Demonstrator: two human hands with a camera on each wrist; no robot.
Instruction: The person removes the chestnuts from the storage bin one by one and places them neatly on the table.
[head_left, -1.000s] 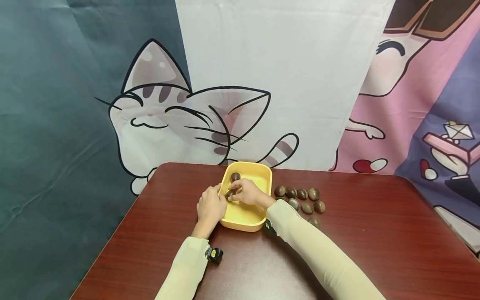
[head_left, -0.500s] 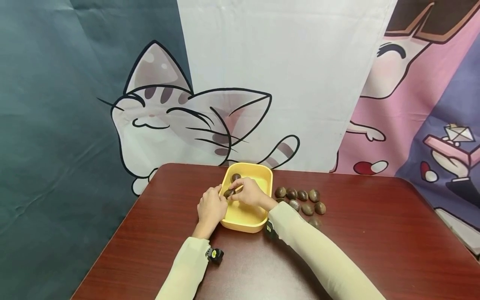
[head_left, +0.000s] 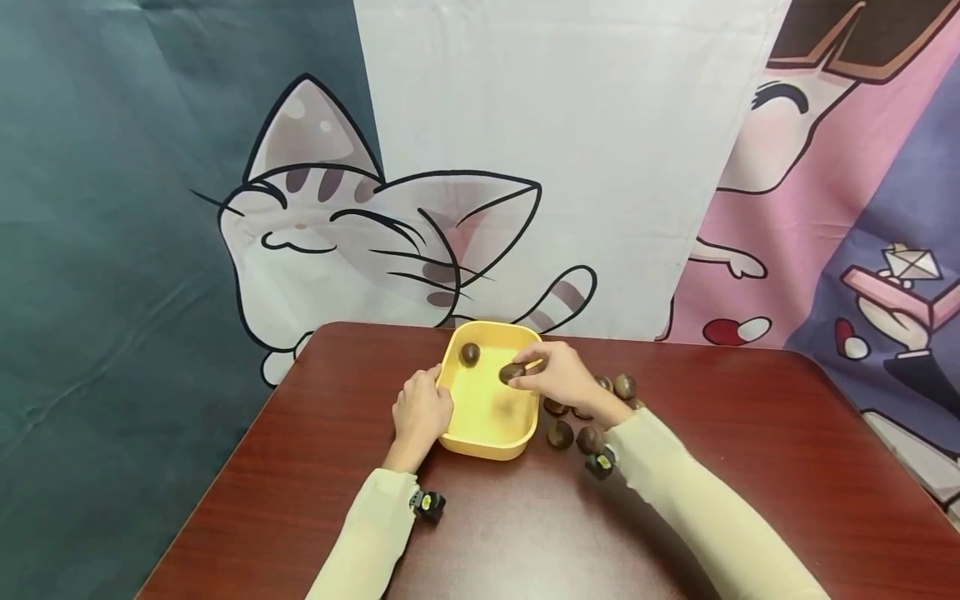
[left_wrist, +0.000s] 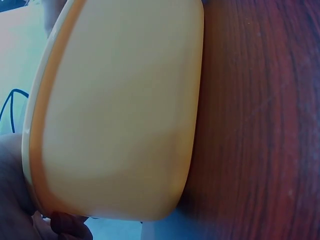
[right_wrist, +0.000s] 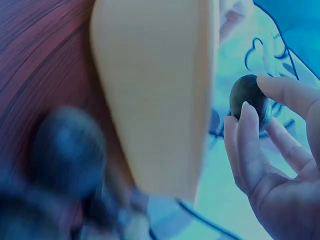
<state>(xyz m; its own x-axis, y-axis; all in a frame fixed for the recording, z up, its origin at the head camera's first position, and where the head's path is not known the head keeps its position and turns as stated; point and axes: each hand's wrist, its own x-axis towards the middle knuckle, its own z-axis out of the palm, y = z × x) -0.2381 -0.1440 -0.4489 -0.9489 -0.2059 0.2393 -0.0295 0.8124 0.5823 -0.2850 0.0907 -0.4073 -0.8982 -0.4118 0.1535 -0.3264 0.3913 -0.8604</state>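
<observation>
A yellow plastic box (head_left: 489, 451) stands on the table, with one dark brown passion fruit (head_left: 469, 354) in its far left corner. My left hand (head_left: 422, 408) grips the left wall at the rim; in the left wrist view the box's outer wall (left_wrist: 115, 110) fills much of the picture, with part of that hand (left_wrist: 12, 175) at its lower left edge. Over the box's right side, my right hand (head_left: 562, 375) pinches another passion fruit (head_left: 512, 372). Thumb and fingertips hold this fruit (right_wrist: 247, 100) in the right wrist view.
Several more passion fruits lie right of the box, among them one at the front (head_left: 559, 434) and one farther back (head_left: 625, 386); the right forearm hides part of the group. The reddish-brown table (head_left: 300, 450) meets a cartoon-cat backdrop (head_left: 315, 267) behind.
My right hand has lifted a passion fruit away from the box's left side and carried it rightward. The left hand has stayed at the rim. Passion fruits near the front now show beside the box.
</observation>
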